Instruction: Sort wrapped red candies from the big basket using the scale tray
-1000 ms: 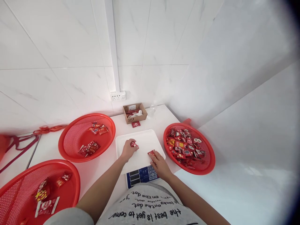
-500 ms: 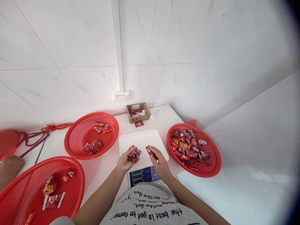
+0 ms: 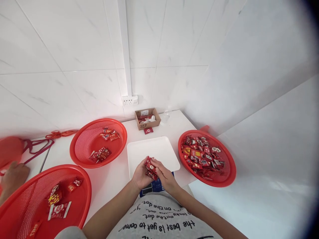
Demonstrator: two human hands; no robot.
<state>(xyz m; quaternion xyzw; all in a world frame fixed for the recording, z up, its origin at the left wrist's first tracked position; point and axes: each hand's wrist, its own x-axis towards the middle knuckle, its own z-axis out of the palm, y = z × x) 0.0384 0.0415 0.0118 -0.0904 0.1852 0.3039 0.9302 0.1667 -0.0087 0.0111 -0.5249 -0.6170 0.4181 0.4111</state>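
My left hand [image 3: 141,176] is closed around several small red wrapped candies [image 3: 151,167]. Fingers of my right hand [image 3: 166,178] press on the same bundle from the other side, gripping a red packet at its top. Both hands are together over the near edge of the white weighing pan [image 3: 153,146] of a scale. Part of the scale's blue keypad panel [image 3: 157,188] shows below them; my hands cover the rest. To the right, a red basket [image 3: 231,166] holds a heap of similar red candies [image 3: 199,156].
Two red baskets, one farther back [image 3: 74,146] and one nearer [image 3: 87,202], hold a few packets each on the left. A cardboard box [image 3: 152,125] stands by the wall, a red packet [image 3: 148,130] before it. Another person's hand [image 3: 15,176] is at far left.
My hands have come together. The packet in my right hand, held apart before, now lies against the candies in my left hand. The other person's hand has shifted slightly.
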